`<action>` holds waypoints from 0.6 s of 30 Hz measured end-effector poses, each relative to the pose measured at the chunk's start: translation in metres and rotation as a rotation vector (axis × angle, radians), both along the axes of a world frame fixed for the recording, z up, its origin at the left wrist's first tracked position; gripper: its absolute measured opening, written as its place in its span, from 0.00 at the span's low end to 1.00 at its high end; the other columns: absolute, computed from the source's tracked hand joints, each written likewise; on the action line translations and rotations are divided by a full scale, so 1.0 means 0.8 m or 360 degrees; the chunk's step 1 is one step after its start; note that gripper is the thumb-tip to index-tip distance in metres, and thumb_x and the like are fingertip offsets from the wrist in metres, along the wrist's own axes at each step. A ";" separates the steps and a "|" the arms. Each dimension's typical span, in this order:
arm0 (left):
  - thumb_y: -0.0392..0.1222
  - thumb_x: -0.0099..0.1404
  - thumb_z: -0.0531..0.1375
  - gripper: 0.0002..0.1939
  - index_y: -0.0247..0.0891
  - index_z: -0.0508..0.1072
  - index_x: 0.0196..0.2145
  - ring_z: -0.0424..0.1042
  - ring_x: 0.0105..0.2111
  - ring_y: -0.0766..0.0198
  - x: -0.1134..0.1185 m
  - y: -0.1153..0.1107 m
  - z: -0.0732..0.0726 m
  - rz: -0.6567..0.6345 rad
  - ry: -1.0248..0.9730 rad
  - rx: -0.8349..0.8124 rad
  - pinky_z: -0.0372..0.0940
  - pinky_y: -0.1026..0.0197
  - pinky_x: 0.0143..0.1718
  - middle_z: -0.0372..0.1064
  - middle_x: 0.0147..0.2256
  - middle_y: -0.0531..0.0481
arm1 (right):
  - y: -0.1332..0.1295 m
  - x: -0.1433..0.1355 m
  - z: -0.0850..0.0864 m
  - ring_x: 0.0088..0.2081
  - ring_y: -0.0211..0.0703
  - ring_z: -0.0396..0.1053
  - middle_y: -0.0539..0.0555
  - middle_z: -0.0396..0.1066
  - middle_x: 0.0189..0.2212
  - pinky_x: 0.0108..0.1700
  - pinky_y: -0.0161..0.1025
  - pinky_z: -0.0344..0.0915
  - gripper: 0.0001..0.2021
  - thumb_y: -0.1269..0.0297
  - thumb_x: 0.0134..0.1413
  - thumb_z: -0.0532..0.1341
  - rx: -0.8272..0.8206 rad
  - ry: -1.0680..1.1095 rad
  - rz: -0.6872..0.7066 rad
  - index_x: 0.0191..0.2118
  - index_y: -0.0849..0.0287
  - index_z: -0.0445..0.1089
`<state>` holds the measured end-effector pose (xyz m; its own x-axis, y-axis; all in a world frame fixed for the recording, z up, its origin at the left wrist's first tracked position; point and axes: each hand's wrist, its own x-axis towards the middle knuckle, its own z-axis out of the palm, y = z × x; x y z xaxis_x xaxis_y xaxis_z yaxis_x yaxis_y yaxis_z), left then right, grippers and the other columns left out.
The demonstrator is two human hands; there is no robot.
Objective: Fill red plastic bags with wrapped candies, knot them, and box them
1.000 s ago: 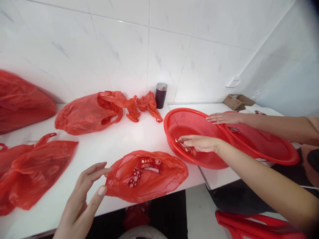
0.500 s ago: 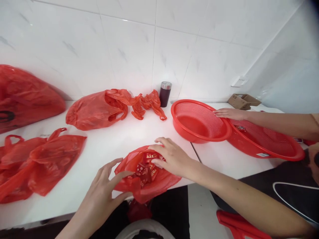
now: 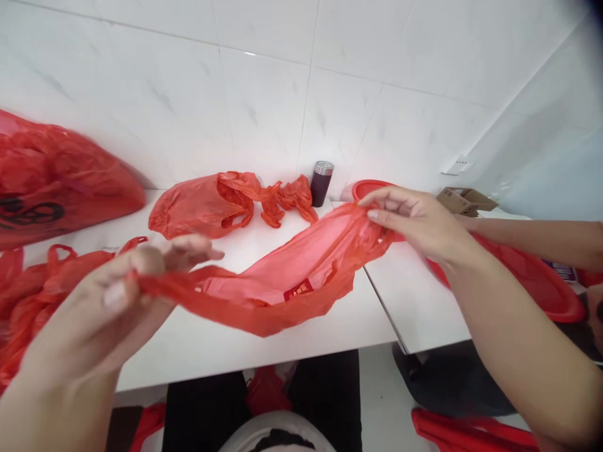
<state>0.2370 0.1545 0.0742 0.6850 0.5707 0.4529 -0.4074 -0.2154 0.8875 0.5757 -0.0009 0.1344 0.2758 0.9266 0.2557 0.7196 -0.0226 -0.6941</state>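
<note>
A thin red plastic bag (image 3: 264, 317) is stretched sideways between my two hands over the white table. My left hand (image 3: 122, 289) pinches one end of it between thumb and finger, at the left. At the other end, higher up and to the right, the thumb and fingers of my right hand (image 3: 409, 220) are closed on the bag's edge. Through the open mouth a small red packet (image 3: 298, 290) with gold print shows inside. The folds hide whatever else the bag holds.
Filled red bags (image 3: 198, 204) lie along the tiled wall and at the left. A dark tumbler (image 3: 321, 183) stands at the back. Red plastic baskets (image 3: 527, 276) are at the right, with a co-worker's forearm (image 3: 541, 235) across them. Behind sits a cardboard box (image 3: 464, 199).
Both hands have moved apart and upward, now gripping the bag's ends and pulling its mouth wide. The packets earlier seen in it are mostly hidden. The view has shifted slightly.
</note>
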 end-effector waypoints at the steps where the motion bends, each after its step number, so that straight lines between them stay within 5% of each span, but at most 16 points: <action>1: 0.49 0.66 0.58 0.11 0.43 0.74 0.30 0.69 0.52 0.56 0.012 0.000 0.014 -0.0075 -0.0132 -0.0155 0.67 0.52 0.53 0.74 0.49 0.52 | 0.005 -0.005 0.008 0.37 0.41 0.71 0.52 0.74 0.38 0.36 0.37 0.67 0.12 0.59 0.56 0.60 0.0055 0.0019 0.0036 0.45 0.55 0.72; 4: 0.46 0.65 0.61 0.08 0.41 0.75 0.32 0.71 0.51 0.60 0.038 -0.006 0.046 -0.0192 -0.0251 -0.0329 0.68 0.56 0.52 0.75 0.48 0.50 | 0.015 -0.019 0.022 0.33 0.39 0.71 0.51 0.74 0.35 0.33 0.36 0.67 0.10 0.61 0.54 0.63 0.0037 0.0055 0.0153 0.41 0.55 0.74; 8: 0.45 0.63 0.64 0.08 0.42 0.74 0.39 0.71 0.50 0.57 0.045 -0.006 0.066 -0.0106 -0.0164 -0.0261 0.66 0.47 0.54 0.76 0.45 0.53 | 0.018 -0.029 0.040 0.27 0.34 0.68 0.48 0.71 0.28 0.28 0.33 0.66 0.08 0.64 0.55 0.63 0.0280 0.0215 0.0068 0.41 0.55 0.73; 15: 0.46 0.63 0.62 0.33 0.52 0.55 0.63 0.72 0.30 0.67 0.061 0.015 0.060 -0.0214 0.0444 0.0050 0.69 0.60 0.37 0.70 0.32 0.58 | 0.045 -0.082 0.051 0.28 0.32 0.68 0.46 0.68 0.27 0.28 0.31 0.65 0.06 0.68 0.54 0.64 0.0350 0.0251 0.0409 0.39 0.58 0.72; 18: 0.46 0.61 0.64 0.31 0.48 0.61 0.60 0.68 0.26 0.69 0.080 0.013 0.051 -0.0225 0.0742 0.0341 0.68 0.63 0.32 0.66 0.28 0.59 | 0.063 -0.124 0.039 0.32 0.34 0.69 0.46 0.70 0.30 0.35 0.33 0.68 0.05 0.67 0.57 0.62 0.0344 0.0242 0.0704 0.40 0.58 0.71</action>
